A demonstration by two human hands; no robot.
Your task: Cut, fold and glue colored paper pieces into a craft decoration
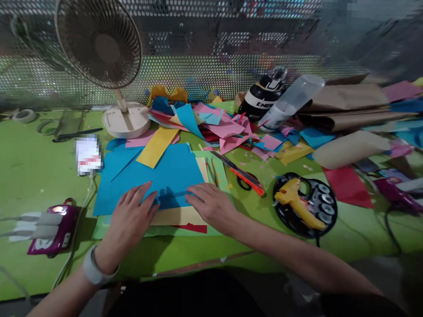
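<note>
A large blue sheet of paper (124, 192) lies on top of a small stack on the table. Under its near edge show a cream sheet (175, 217), a red piece (197, 228) and light green paper (103, 231). My left hand (132, 213) rests on the near part of the blue sheet, fingers stretched and apart. Opposite it, my right hand (212, 206) lies palm down at the sheet's near right corner, its fingers pointing left. A narrow dark crease or raised strip in the blue paper runs between the two hands. The undersides of both hands are hidden.
A fan (126, 121) stands behind the paper, beside heaped paper scraps (227, 126). To the right are a box cutter (247, 179), a yellow glue gun (297, 201) on a black tray, and bottles (260, 99). A phone (87, 154) and purple power strip (57, 231) trail cables at left.
</note>
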